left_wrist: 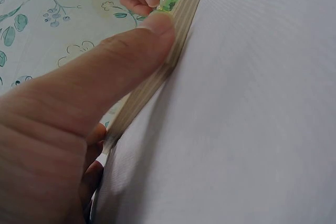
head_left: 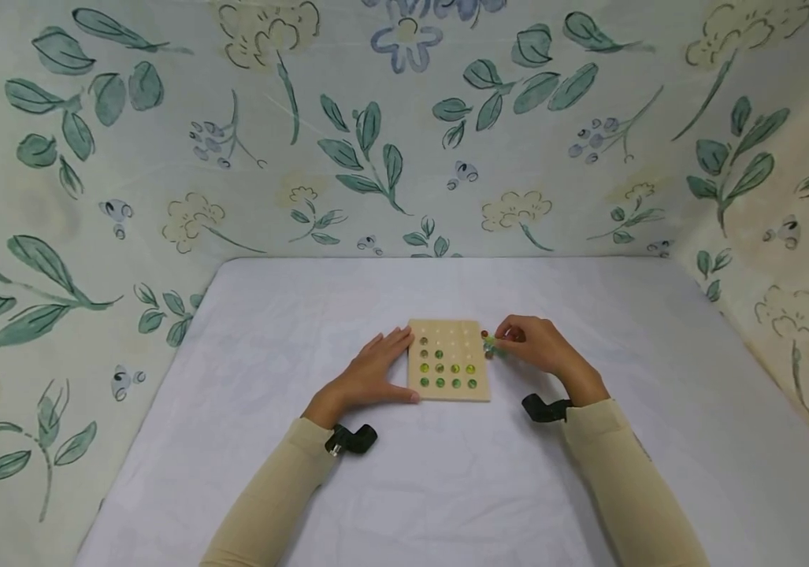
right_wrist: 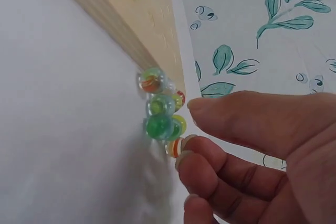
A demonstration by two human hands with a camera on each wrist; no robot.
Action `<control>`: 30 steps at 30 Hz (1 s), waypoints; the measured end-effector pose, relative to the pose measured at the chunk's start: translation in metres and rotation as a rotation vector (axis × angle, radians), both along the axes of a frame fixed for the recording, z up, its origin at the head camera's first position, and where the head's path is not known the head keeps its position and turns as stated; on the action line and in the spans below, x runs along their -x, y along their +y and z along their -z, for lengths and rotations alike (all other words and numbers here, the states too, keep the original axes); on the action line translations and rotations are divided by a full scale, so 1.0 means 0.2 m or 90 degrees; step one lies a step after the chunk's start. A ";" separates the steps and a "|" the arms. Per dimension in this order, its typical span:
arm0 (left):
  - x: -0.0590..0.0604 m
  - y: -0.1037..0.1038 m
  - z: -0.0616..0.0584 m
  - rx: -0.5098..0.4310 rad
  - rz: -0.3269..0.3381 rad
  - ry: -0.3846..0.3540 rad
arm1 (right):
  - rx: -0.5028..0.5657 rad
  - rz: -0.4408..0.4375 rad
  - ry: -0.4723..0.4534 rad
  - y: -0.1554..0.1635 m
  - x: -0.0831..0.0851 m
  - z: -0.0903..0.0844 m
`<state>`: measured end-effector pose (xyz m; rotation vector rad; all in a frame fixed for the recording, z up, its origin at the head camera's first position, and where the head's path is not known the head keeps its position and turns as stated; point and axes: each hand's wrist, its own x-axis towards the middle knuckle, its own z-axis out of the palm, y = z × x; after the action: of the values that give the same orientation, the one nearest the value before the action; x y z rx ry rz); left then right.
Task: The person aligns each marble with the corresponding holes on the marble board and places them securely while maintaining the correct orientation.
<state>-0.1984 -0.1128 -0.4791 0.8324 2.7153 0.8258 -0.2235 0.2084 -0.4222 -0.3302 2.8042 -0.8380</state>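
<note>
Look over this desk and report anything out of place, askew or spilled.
Nothing is spilled or damaged. The wooden board lies square, its near rows filled with marbles. A loose cluster of marbles sits off the board's right edge by the right hand; the left hand steadies the board.

- The left hand lies flat, its fingers straight and its thumb stretched out to the right.
- The right hand sits further right, with its fingers curled and its thumb above them.
</note>
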 end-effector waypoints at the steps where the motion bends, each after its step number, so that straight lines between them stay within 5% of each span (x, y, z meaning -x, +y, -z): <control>1: 0.00 0.00 0.00 -0.002 0.000 0.001 | 0.001 0.000 0.000 0.01 0.00 0.00; 30: 0.00 0.00 0.00 -0.014 0.014 0.019 | 0.022 -0.022 -0.013 0.09 -0.04 0.09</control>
<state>-0.1978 -0.1119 -0.4791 0.8844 2.7233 0.8470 -0.2149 0.2260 -0.4410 -0.3720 2.7605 -0.8784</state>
